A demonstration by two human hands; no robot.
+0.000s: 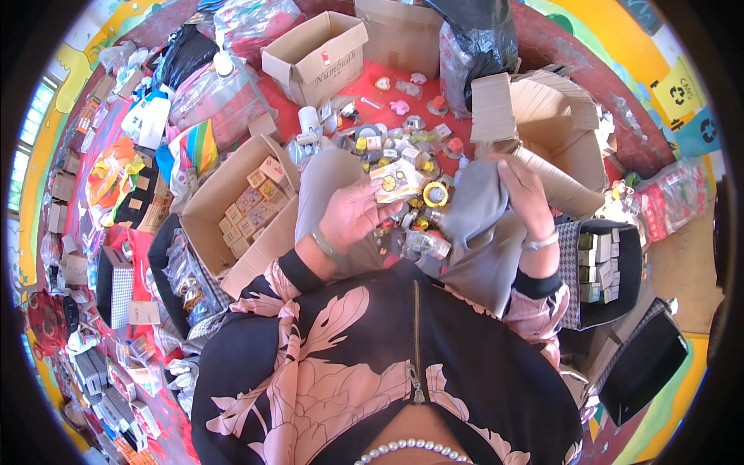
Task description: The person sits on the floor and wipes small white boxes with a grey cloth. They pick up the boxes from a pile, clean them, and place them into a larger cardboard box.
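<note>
A small white-and-yellow printed box [397,181] is held up by my left hand [350,215], fingers closed on its left edge, over the pile between my knees. My right hand [528,192] lies along the outer side of my right knee [484,203], its fingers stretched out and no object visible in them. Below the held box is a heap of small items, among them jars, clear packaging and a round yellow-rimmed piece [435,194]. Part of this heap is hidden by the box and my knees.
An open carton [221,198] of small boxes stands at my left, and a checked bin [612,271] with boxes at my right. A torn carton [542,116] sits far right. Behind the heap stand another carton [314,58] and a black plastic bag [484,46]. Red sheeting covers the floor.
</note>
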